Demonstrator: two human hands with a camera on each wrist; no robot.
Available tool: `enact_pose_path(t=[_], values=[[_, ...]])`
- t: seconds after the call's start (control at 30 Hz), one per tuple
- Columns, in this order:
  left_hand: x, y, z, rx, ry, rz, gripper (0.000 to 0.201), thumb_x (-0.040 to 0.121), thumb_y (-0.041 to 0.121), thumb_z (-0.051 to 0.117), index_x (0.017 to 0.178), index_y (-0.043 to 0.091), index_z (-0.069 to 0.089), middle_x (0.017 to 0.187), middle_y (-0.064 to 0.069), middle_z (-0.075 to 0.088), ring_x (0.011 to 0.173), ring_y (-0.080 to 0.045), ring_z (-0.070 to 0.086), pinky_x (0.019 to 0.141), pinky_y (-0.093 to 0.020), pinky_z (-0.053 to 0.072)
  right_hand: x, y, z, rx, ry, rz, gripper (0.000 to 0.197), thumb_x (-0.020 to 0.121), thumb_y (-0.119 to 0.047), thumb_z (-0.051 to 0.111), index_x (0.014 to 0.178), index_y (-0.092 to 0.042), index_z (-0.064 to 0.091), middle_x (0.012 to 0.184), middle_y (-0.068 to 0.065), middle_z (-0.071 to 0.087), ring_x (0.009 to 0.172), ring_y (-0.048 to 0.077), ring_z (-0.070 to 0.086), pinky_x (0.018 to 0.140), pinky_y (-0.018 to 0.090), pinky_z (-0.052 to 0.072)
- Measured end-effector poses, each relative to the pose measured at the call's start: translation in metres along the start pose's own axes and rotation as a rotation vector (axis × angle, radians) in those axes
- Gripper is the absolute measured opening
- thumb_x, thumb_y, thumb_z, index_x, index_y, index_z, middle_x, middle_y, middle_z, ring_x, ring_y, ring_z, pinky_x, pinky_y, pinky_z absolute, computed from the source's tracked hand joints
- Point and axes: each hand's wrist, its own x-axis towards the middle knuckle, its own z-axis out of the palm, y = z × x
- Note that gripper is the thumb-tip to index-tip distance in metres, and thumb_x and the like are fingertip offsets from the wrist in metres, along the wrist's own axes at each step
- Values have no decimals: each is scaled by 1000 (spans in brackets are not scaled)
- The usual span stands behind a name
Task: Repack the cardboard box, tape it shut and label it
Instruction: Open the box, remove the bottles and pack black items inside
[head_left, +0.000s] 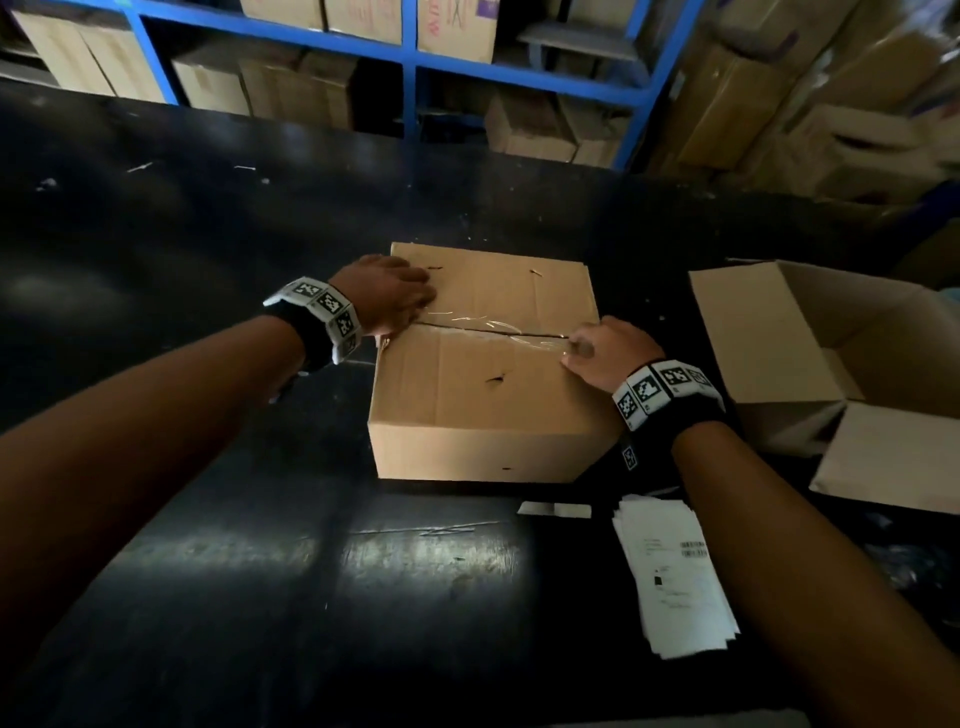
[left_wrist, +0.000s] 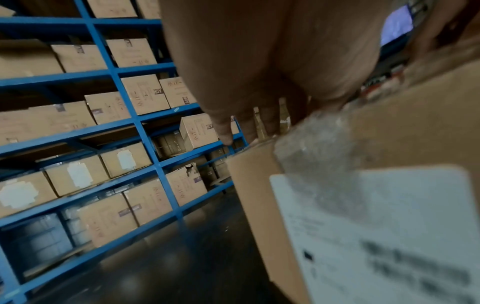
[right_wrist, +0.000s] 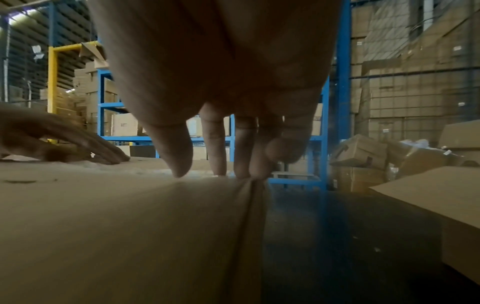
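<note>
A closed cardboard box (head_left: 478, 384) sits mid-table, and a strip of clear tape (head_left: 467, 325) runs along its top seam. My left hand (head_left: 395, 296) lies flat on the left end of that seam. In the left wrist view the tape (left_wrist: 319, 148) wraps down the box's side (left_wrist: 415, 115) above a white label (left_wrist: 389, 226) stuck there. My right hand (head_left: 608, 353) is at the seam's right end. Its fingertips (right_wrist: 179, 164) press down on the box top (right_wrist: 116, 226) by the edge and hold nothing.
A stack of white shipping labels (head_left: 675, 571) lies on the black table (head_left: 208, 571) in front of the box, with a small white strip (head_left: 555, 509) beside it. An open cardboard box (head_left: 810, 353) stands close on the right. Blue shelving (head_left: 415, 57) with cartons is behind the table.
</note>
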Motion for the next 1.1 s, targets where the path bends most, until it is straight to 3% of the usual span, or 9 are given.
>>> enact_pose_path(t=[0.07,0.17,0.4,0.53,0.6,0.77,0.87,0.97,1.1], values=[[1,9,-5,-18,140,16,32,94,34,44,119,25,61,128,2,59,117,-26,50,94,-42,37,5,-1,-3,37,-17,-32,35,87,-41,58,116,-22,60,124,5,49,118,26,46,92,37,40],[-1,23,1,-80,271,27,28,92,30,46,108,22,66,109,-1,68,101,-28,56,86,-39,38,12,-5,-3,25,-38,-118,39,83,-46,61,118,-27,58,127,0,47,124,24,41,99,41,38],[-10,50,20,-91,158,-122,49,93,51,34,128,22,52,131,-1,51,119,-24,45,101,-40,34,18,-6,-2,-121,-182,-134,68,80,-64,55,138,-31,41,145,0,35,134,25,30,109,47,28],[-10,52,13,-177,95,-169,49,91,54,39,129,25,52,135,-1,49,127,-26,40,108,-45,27,13,-6,-5,10,-111,-145,60,76,-57,65,127,-29,49,133,-3,47,124,22,42,105,43,33],[-13,53,2,-213,160,-156,47,91,52,44,127,23,55,133,-4,52,126,-27,41,108,-46,25,8,-4,-11,103,-50,-153,54,73,-52,70,118,-28,52,123,-4,53,115,20,49,101,42,38],[-31,62,-29,-357,339,-157,57,82,56,51,120,15,62,111,-14,61,99,-34,57,84,-44,48,-13,3,-34,304,97,-245,35,73,-35,75,101,-22,59,101,-5,61,96,17,58,78,28,45],[-52,76,-38,-391,447,-145,64,77,60,43,117,15,65,103,-14,62,87,-34,62,74,-42,53,-35,9,-44,363,184,-313,23,80,-26,68,102,-22,64,101,-3,66,95,17,62,82,33,52],[-80,97,-51,-383,599,-135,50,83,51,49,113,16,67,93,-10,63,78,-29,64,67,-40,55,-61,14,-48,442,264,-402,20,79,-20,66,99,-21,65,99,-3,67,93,17,64,86,38,54],[-121,129,-69,-511,696,-62,37,85,47,57,104,20,72,90,4,66,76,-13,64,70,-28,53,-99,21,-54,448,170,-478,22,77,-35,72,96,-24,71,93,-8,70,88,11,65,84,31,54]])
